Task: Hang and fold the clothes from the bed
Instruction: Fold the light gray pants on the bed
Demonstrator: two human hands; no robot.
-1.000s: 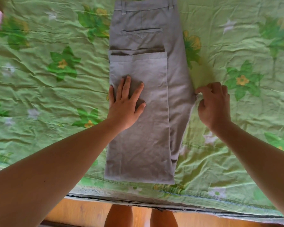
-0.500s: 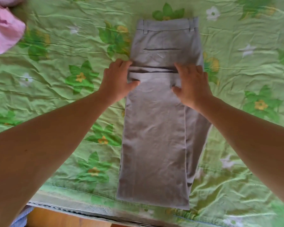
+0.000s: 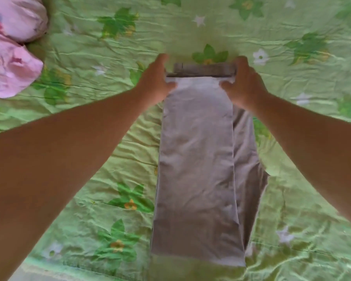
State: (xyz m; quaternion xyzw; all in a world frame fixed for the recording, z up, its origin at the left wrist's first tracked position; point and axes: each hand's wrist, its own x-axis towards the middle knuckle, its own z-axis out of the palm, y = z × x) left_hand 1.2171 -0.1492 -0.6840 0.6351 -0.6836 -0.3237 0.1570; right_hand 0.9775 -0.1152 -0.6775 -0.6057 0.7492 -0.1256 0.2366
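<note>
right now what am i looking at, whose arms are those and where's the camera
There is no machine here: the two bare arms belong to a person. The single picture comes from a wide-angle camera worn on their head, looking forward and down, so the arms reach in from either side. A green flowered bedspread covers the bed. On it lie grey trousers, folded lengthwise, with the leg ends doubled up towards the waistband. The left hand and right hand each grip a far corner of that folded-over layer. A pink bundle of cloth sits at the top left, apart from the trousers.
</note>
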